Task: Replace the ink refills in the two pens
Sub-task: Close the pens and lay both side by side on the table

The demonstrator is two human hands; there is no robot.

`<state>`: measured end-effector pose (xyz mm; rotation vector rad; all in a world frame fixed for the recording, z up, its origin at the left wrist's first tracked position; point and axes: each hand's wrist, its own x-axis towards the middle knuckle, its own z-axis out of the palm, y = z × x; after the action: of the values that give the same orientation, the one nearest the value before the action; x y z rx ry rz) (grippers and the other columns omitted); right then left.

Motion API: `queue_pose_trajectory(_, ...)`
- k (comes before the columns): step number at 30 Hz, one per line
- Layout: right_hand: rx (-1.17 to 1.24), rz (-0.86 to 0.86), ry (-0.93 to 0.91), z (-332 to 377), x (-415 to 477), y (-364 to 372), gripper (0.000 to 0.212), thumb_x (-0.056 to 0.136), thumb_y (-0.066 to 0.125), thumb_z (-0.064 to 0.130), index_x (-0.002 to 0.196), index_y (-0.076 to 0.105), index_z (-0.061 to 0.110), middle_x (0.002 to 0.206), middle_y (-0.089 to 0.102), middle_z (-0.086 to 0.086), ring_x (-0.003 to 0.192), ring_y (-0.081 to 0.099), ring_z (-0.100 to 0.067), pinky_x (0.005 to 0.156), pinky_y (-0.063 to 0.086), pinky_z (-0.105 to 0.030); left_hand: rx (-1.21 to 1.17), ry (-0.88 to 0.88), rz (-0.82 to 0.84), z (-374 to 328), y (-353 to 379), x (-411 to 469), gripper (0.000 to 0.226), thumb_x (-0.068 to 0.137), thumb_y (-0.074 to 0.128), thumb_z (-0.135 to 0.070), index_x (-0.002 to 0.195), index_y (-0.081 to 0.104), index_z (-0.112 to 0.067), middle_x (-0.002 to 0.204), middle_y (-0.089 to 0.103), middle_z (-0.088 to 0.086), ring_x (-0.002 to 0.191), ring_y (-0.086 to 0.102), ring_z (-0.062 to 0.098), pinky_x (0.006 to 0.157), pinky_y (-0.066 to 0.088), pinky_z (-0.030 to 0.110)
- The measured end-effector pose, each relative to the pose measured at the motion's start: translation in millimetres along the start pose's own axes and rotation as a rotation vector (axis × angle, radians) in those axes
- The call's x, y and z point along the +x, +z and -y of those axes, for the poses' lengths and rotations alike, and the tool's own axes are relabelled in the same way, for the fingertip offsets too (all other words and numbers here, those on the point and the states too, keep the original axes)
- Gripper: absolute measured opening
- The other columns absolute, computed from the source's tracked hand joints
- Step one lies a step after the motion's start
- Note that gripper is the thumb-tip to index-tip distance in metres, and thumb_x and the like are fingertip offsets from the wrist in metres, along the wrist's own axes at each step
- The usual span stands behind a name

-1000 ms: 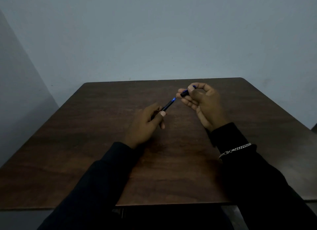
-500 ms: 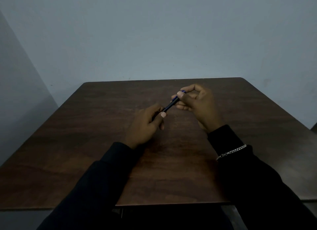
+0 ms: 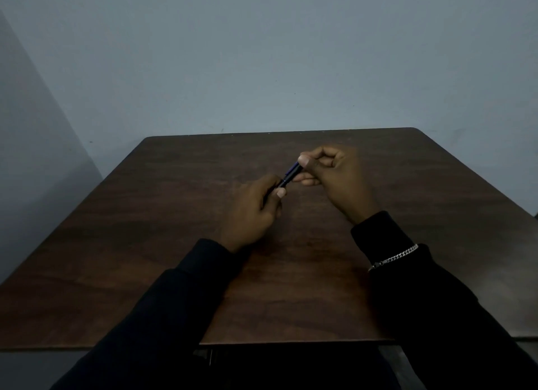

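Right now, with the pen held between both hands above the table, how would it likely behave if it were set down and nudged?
The pen looks slim and round, so it would probably roll on the flat wooden table. It spans straight between the left hand and right hand without sagging, so it seems stiff. A fingertip pinch holds it, suggesting it is light.

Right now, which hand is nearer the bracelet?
Right. The bracelet sits over the dark sleeve on that same arm, just behind the right hand. The left hand is across the table from it; both hands grip the pen.
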<state>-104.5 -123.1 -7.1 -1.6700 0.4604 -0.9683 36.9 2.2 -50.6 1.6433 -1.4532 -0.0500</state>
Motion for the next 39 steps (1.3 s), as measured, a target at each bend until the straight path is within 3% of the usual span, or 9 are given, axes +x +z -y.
queue_pose_trajectory(6, -0.122, -0.035, 0.03, 1.1, 8.3, -17.7, 0.011, 0.097, 0.07, 0.017, 0.095, 0.075, 0.007, 0.087, 0.078, -0.01, 0.073, 0.075, -0.016, 0.066, 0.059, -0.024, -0.183, -0.295, 0.096, -4.4, 14.3, 8.7, 0.02, 0.108, 0.057, -0.031, 0.095, 0.068, -0.021, 0.08, 0.065, -0.004, 0.07, 0.058, 0.011, 0.068, 0.048, 0.037)
queue_pose_trajectory(9, -0.169, -0.07, 0.068, 5.0, 9.3, -42.8, 0.011, 0.098, 0.068, 0.017, 0.101, 0.075, 0.009, 0.09, 0.076, -0.01, 0.072, 0.071, -0.012, 0.065, 0.059, -0.02, -0.223, -0.382, 0.098, -12.1, 13.1, 14.4, 0.017, 0.107, 0.061, -0.032, 0.099, 0.073, -0.022, 0.087, 0.063, -0.003, 0.076, 0.059, 0.013, 0.072, 0.051, 0.037)
queue_pose_trajectory(14, -0.509, -0.071, 0.285, 1.4, 0.5, -87.6, 0.014, 0.092, 0.073, 0.014, 0.095, 0.076, 0.0, 0.085, 0.076, -0.018, 0.067, 0.069, -0.016, 0.06, 0.06, -0.022, -0.206, -0.484, 0.166, -27.6, 14.5, 29.7, 0.028, 0.106, 0.065, -0.026, 0.089, 0.076, -0.007, 0.092, 0.064, 0.005, 0.088, 0.061, 0.02, 0.078, 0.05, 0.024)
queue_pose_trajectory(17, -0.639, 0.057, 0.471, -0.6, -7.7, -89.3, 0.017, 0.087, 0.08, 0.014, 0.086, 0.078, -0.002, 0.082, 0.076, -0.019, 0.068, 0.07, -0.019, 0.059, 0.06, -0.026, -0.186, -0.591, 0.224, -31.6, 31.1, 40.9, 0.019, 0.099, 0.075, -0.025, 0.086, 0.073, -0.011, 0.084, 0.06, 0.008, 0.08, 0.059, 0.021, 0.087, 0.061, 0.038)
queue_pose_trajectory(21, -0.729, 0.085, 0.582, -7.8, -16.0, -78.6, 0.022, 0.08, 0.086, 0.009, 0.093, 0.071, -0.001, 0.077, 0.07, -0.011, 0.063, 0.07, -0.016, 0.051, 0.057, -0.024, -0.096, -0.738, 0.315, -48.8, 54.2, 51.8, 0.019, 0.098, 0.076, -0.019, 0.087, 0.068, -0.006, 0.075, 0.062, 0.007, 0.064, 0.059, 0.016, 0.054, 0.047, 0.028)
queue_pose_trajectory(24, -0.746, 0.037, 0.571, -15.2, -17.7, -74.1, 0.023, 0.081, 0.084, 0.008, 0.096, 0.071, -0.001, 0.077, 0.073, -0.013, 0.057, 0.069, -0.013, 0.048, 0.055, -0.023, -0.033, -0.724, 0.303, -52.5, 68.9, 57.3, 0.016, 0.097, 0.077, -0.02, 0.1, 0.07, -0.006, 0.086, 0.069, 0.008, 0.073, 0.067, 0.019, 0.056, 0.054, 0.031)
queue_pose_trajectory(28, -0.714, 0.0, 0.529, -20.9, -20.5, -74.0, 0.024, 0.083, 0.08, 0.006, 0.099, 0.071, -0.01, 0.077, 0.074, -0.017, 0.048, 0.066, -0.008, 0.045, 0.054, -0.021, 0.125, -0.637, 0.26, -56.0, 87.1, 59.7, 0.013, 0.099, 0.072, -0.02, 0.103, 0.07, -0.007, 0.099, 0.072, 0.011, 0.093, 0.073, 0.025, 0.079, 0.062, 0.039)
queue_pose_trajectory(35, -0.661, -0.019, 0.466, -23.8, -25.4, -74.0, 0.031, 0.084, 0.079, 0.006, 0.101, 0.067, -0.017, 0.084, 0.072, -0.025, 0.052, 0.063, -0.012, 0.038, 0.05, -0.016, 0.114, -0.631, 0.23, -55.2, 100.1, 61.9, 0.016, 0.097, 0.076, -0.021, 0.105, 0.066, -0.01, 0.093, 0.066, 0.006, 0.081, 0.065, 0.016, 0.052, 0.041, 0.023)
queue_pose_trajectory(39, -0.695, -0.015, 0.44, -24.6, -24.2, -73.5, 0.03, 0.084, 0.079, 0.01, 0.099, 0.069, -0.014, 0.087, 0.073, -0.026, 0.071, 0.074, -0.031, 0.065, 0.065, -0.041, 0.061, -0.659, 0.213, -54.6, 102.3, 63.0, 0.01, 0.097, 0.076, -0.018, 0.1, 0.069, -0.011, 0.092, 0.071, 0.007, 0.081, 0.072, 0.017, 0.052, 0.046, 0.024)
